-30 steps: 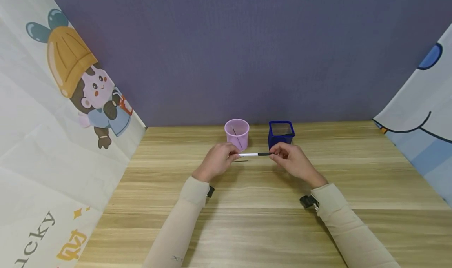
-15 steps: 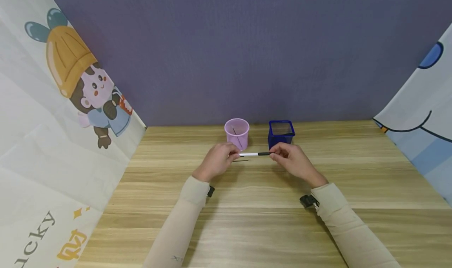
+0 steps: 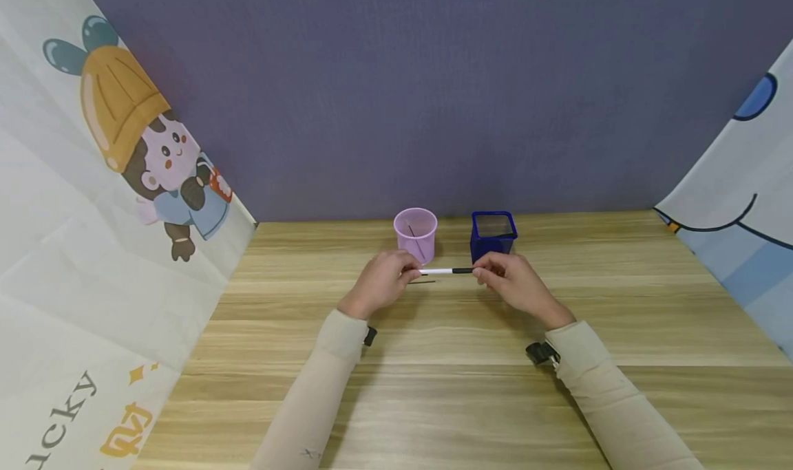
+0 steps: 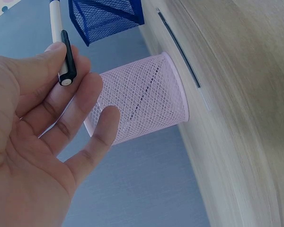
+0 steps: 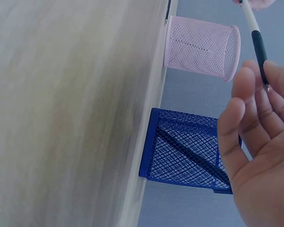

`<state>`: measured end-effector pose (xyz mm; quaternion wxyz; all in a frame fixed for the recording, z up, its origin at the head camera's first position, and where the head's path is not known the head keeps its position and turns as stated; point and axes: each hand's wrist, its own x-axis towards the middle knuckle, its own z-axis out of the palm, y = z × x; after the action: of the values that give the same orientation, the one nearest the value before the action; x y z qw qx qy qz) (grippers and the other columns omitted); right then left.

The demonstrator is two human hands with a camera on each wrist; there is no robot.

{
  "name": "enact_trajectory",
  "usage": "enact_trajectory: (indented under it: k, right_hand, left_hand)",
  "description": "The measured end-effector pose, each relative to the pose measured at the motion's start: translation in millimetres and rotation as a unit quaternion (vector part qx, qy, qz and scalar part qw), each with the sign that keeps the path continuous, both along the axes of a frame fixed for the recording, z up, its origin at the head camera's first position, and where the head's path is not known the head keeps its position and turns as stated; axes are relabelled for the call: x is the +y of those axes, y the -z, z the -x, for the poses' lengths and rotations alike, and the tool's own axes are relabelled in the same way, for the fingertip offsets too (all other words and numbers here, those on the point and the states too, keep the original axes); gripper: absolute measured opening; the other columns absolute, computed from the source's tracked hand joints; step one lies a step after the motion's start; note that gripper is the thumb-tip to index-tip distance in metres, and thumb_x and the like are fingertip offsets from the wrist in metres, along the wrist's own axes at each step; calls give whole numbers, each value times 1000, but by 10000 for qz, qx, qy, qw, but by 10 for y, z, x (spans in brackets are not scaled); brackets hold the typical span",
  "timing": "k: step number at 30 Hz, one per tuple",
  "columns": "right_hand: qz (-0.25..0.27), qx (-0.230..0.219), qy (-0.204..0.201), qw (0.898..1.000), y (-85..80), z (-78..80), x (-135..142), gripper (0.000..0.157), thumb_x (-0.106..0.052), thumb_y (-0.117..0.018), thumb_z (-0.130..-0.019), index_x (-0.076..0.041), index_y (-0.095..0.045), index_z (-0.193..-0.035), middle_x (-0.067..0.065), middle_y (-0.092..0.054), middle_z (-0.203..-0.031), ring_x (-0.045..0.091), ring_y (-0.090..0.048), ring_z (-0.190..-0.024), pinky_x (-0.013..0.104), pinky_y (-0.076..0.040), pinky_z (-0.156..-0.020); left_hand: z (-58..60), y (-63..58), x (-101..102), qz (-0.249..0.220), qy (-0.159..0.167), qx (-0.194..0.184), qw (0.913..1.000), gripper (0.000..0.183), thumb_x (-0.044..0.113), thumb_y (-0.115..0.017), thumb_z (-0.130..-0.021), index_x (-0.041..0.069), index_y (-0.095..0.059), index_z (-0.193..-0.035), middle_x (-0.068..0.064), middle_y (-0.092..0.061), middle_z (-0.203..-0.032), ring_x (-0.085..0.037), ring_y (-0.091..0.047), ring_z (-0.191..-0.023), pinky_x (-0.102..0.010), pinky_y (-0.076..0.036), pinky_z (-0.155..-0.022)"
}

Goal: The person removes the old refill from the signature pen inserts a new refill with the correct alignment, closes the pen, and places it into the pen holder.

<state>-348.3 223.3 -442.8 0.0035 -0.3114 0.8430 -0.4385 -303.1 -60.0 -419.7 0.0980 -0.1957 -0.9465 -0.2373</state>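
Observation:
My left hand [image 3: 379,283] and right hand [image 3: 515,281] hold a white pen [image 3: 436,271] with a black grip level between them, above the table. In the left wrist view, my left thumb and fingers pinch the pen's rear end beside its black clip [image 4: 68,59]; the other fingers are spread. My right thumb and index finger pinch the black grip [image 5: 258,47] close to the metal tip [image 5: 268,88]. A thin pen refill [image 4: 180,49] lies on the table before the pink mesh cup [image 3: 404,248].
Inside the pink cup leans a thin dark stick [image 4: 144,92]. Right of it stands a square blue mesh holder [image 3: 480,247] containing a dark, pen-like stick [image 5: 191,156]. Both stand at the rear of the wooden table [image 3: 446,401], in front of a grey-blue wall [image 3: 434,98].
My right fingertips have shifted slightly on the pen's black end. Otherwise the hands, pen and containers stay in place.

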Motion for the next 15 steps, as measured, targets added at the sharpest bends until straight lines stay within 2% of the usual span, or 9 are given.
enact_trajectory:
  k: [8, 15]
  right_hand:
    - [-100, 1, -6, 9999, 9, 4, 2, 18, -24, -60, -105, -14, -70, -95, 14, -68, -76, 33, -62, -65, 26, -46, -53]
    - [-80, -45, -62, 9999, 5, -4, -8, 21, -25, -58, -106, -14, -69, -92, 17, -68, -79, 35, -63, -66, 26, -48, -55]
  left_hand:
    - [8, 7, -2, -20, 34, 46, 10000, 11, 17, -73, -95, 9, -77, -101, -3, -76, -101, -16, -70, -91, -34, -59, -85]
    - [9, 10, -1, -35, 63, 67, 10000, 11, 17, -72, -95, 9, -77, -102, -3, -76, -102, -17, -71, -93, -35, -59, -87]
